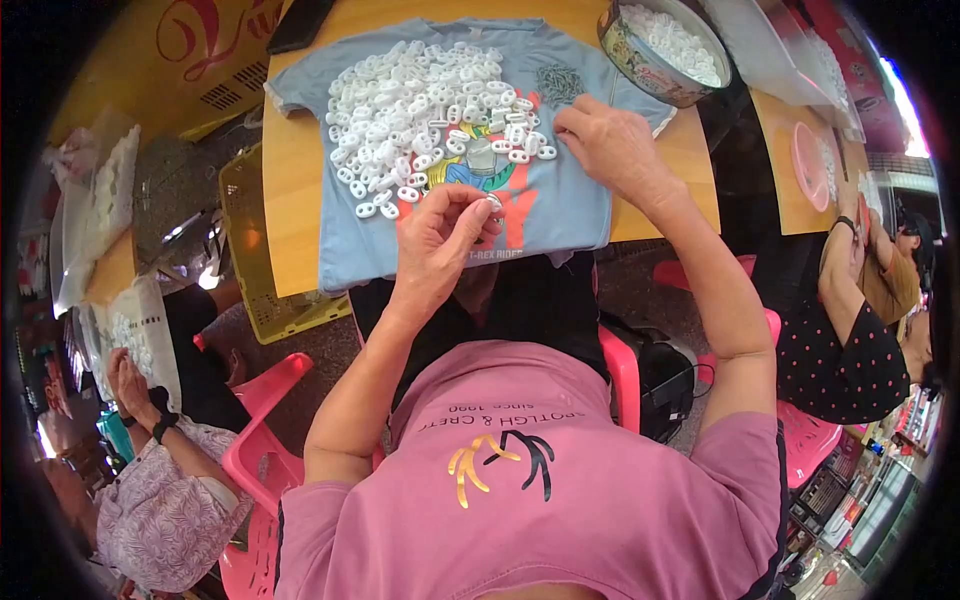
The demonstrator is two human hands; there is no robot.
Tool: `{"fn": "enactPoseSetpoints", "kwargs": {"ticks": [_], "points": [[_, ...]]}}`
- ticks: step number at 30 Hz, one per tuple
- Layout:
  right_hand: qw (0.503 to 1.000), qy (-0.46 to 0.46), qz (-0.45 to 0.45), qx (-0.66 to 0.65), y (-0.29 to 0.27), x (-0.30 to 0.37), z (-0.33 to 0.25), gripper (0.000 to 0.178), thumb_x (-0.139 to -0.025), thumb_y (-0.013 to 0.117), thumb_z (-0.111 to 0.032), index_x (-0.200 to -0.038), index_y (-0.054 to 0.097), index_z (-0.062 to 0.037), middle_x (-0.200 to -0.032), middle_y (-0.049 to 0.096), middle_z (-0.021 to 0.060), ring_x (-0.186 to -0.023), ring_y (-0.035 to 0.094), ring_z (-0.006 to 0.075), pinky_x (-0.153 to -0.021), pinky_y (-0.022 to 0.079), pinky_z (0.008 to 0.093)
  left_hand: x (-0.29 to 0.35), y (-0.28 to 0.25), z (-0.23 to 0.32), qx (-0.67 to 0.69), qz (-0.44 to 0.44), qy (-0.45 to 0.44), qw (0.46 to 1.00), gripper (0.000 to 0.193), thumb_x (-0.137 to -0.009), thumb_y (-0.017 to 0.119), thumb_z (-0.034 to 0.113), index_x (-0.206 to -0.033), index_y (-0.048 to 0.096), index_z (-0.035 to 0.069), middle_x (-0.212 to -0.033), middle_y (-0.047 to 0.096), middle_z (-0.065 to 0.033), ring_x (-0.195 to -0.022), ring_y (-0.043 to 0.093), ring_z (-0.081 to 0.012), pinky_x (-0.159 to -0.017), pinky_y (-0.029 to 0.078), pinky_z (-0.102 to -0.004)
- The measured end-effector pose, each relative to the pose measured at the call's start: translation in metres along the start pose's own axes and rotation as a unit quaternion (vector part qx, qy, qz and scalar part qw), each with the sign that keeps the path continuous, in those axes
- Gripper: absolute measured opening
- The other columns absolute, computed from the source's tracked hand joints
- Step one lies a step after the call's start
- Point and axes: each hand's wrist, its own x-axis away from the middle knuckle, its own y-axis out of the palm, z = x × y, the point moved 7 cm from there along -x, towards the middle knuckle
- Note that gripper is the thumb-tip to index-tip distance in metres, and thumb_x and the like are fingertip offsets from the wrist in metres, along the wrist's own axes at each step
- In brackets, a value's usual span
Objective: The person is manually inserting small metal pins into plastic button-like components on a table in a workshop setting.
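Note:
A large heap of small white oval plastic pieces with two holes (400,110) lies on a light-blue T-shirt (350,250) spread over the table. My left hand (440,235), at the shirt's near part, pinches one white plastic piece (494,203) between thumb and fingers. To the right of the heap, my right hand (620,150) rests low over the shirt, its fingertips drawn together. Whatever they may hold is too small to make out. Just beyond those fingertips sits a little pile of grey screws (560,84).
A round tin (655,85) full of white pieces stands at the table's far right. Yellow crates (262,250) are left of the wooden table (295,200). People work at both sides: one person's hands (130,385) at left, another person's arm (845,265) at right. Pink chairs (265,425) stand close by.

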Motion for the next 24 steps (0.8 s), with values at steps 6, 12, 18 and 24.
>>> {"fn": "enactPoseSetpoints", "kwargs": {"ticks": [6,12,18,24], "points": [[1.000,0.000,0.000,-0.015,0.001,-0.005,-0.001,0.010,-0.083,0.062,-0.017,-0.089,0.061,-0.0086,-0.086,0.060,0.0086,-0.078,0.064,0.0319,-0.067,0.051,0.0411,-0.001,-0.002,0.001,-0.001,0.003,0.005,1.000,0.014,-0.096,0.059,0.011,-0.100,0.059,-0.002,-0.091,0.068,-0.0060,-0.078,0.065,-0.0100,-0.067,0.052,-0.0230],[0.985,0.031,-0.022,-0.168,0.001,-0.006,0.012,0.011,-0.082,0.063,-0.012,-0.089,0.061,-0.0036,-0.080,0.061,0.0101,-0.068,0.062,0.0226,-0.065,0.051,0.0345,-0.001,-0.003,0.001,-0.002,0.008,0.007,1.000,0.014,-0.096,0.059,0.011,-0.100,0.059,-0.002,-0.090,0.067,-0.0064,-0.078,0.065,-0.0106,-0.067,0.053,-0.0237],[0.870,0.224,-0.047,-0.437,0.013,0.015,0.045,0.014,-0.086,0.067,-0.013,-0.093,0.063,-0.0009,-0.081,0.060,0.0009,-0.071,0.056,0.0063,-0.064,0.048,0.0239,-0.001,-0.002,0.003,-0.004,0.006,0.003,1.000,0.015,-0.095,0.059,0.011,-0.100,0.059,-0.003,-0.089,0.068,-0.0071,-0.077,0.065,-0.0111,-0.067,0.053,-0.0239],[0.698,0.264,-0.045,-0.664,0.010,0.033,0.024,0.031,-0.088,0.067,-0.013,-0.115,0.063,0.0015,-0.090,0.061,0.0024,-0.070,0.056,0.0066,-0.067,0.051,0.0236,-0.002,-0.004,0.002,0.021,0.005,-0.011,1.000,0.014,-0.096,0.059,0.012,-0.100,0.058,-0.002,-0.091,0.068,-0.0079,-0.077,0.065,-0.0115,-0.067,0.053,-0.0247]]}}
